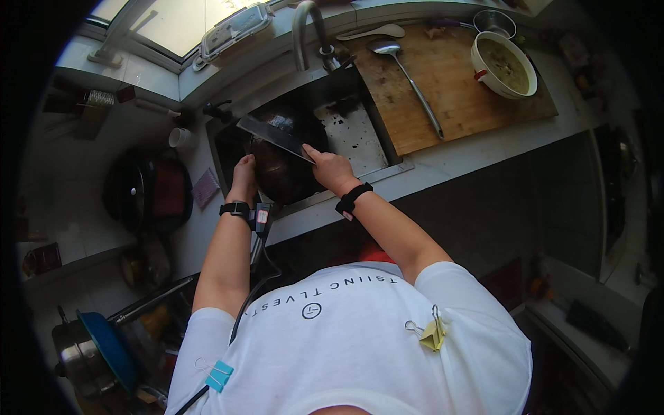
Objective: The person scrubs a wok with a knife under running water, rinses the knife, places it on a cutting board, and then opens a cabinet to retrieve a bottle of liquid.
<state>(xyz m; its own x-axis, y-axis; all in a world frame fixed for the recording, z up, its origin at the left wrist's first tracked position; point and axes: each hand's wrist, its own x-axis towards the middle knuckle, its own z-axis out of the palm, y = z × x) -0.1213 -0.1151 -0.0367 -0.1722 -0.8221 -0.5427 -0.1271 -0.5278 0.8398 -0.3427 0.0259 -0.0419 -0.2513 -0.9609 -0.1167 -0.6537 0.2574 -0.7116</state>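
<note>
A dark, round wok [278, 174] sits tilted in the sink [361, 142], its rounded surface catching some light. At its left edge, my left hand [243, 178] is closed on the rim, the fingertips partly hidden. My right hand [332, 170] is wrapped around the handle of a broad-bladed kitchen knife [270, 133]. The blade lies across the wok's upper part, pointing to the far left. Whether its edge touches the wok I cannot tell. Dark specks and patches dot the bare sink floor to the right of the wok.
Right of the sink, a wooden cutting board [456, 117] bears a metal spatula [408, 79] and a white bowl of soup [505, 66]. The faucet [304, 31] rises behind the basin. A white cup [180, 137] and a purple sponge [205, 188] stand to the left.
</note>
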